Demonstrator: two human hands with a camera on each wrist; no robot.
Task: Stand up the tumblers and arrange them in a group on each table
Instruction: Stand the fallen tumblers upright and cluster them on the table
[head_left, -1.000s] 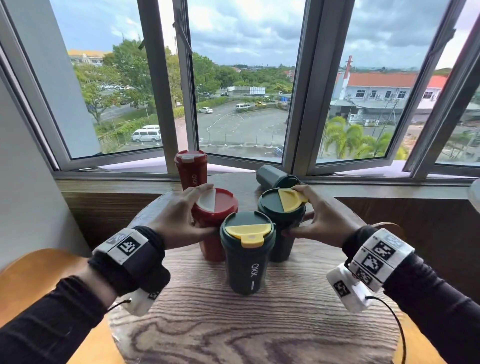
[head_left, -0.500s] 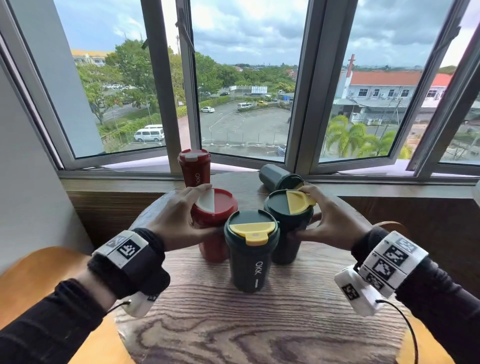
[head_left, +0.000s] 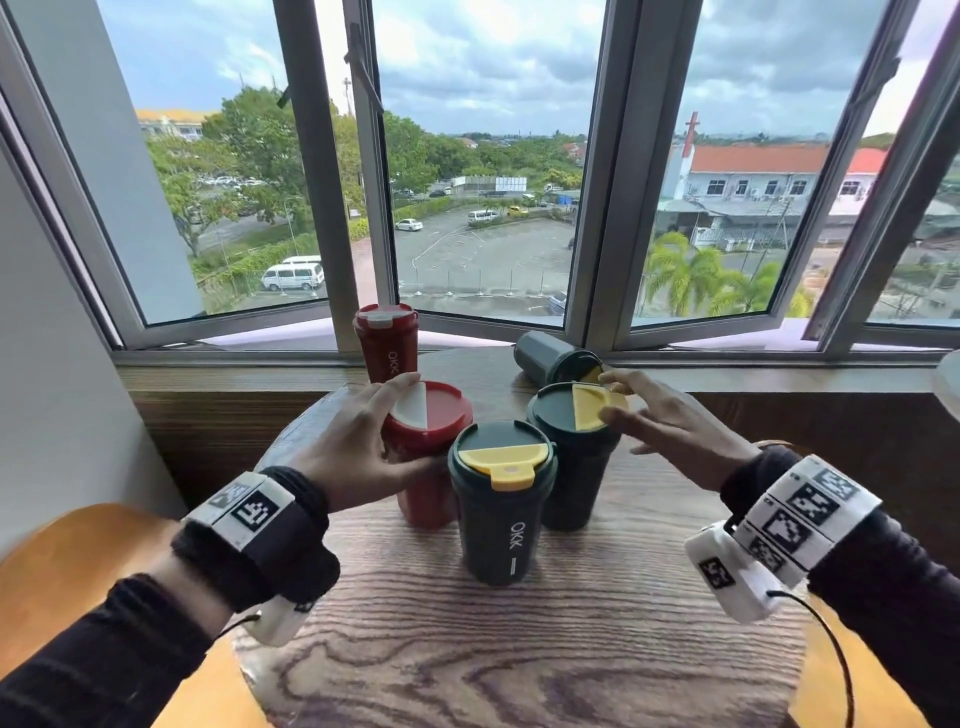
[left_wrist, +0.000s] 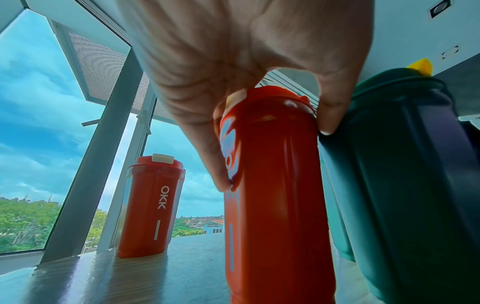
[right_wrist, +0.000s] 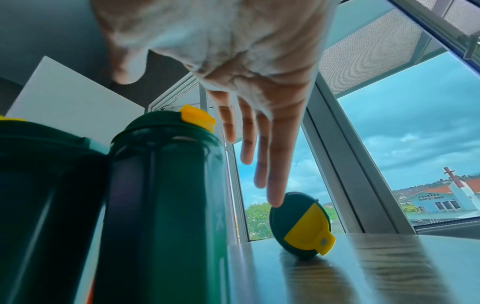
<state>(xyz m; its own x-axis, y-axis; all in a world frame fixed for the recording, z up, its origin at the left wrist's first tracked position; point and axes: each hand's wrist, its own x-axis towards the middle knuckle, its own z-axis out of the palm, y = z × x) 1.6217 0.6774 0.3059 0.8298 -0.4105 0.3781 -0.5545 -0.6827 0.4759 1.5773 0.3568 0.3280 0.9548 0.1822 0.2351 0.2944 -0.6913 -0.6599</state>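
Observation:
Three tumblers stand bunched on the round wooden table (head_left: 519, 654): a red one (head_left: 434, 467) (left_wrist: 272, 205), a dark green one with a yellow lid flap in front (head_left: 501, 519), and a second green one (head_left: 571, 467) (right_wrist: 161, 195) behind it. My left hand (head_left: 374, 436) grips the red tumbler just under its lid. My right hand (head_left: 641, 413) hovers open beside the rear green tumbler, fingers straight and holding nothing. Another red tumbler (head_left: 387, 343) (left_wrist: 153, 205) stands apart near the window. A green tumbler (head_left: 553, 358) (right_wrist: 301, 224) lies on its side beyond my right fingertips.
A wooden window ledge (head_left: 234, 376) and grey window frames close off the far side of the table. A curved wooden chair back (head_left: 78, 551) sits at the left. Bare tabletop lies in front of the group.
My right hand has let go of the rear green tumbler's lid and opened, drifting right and back toward the lying tumbler. The left hand keeps its hold on the red tumbler.

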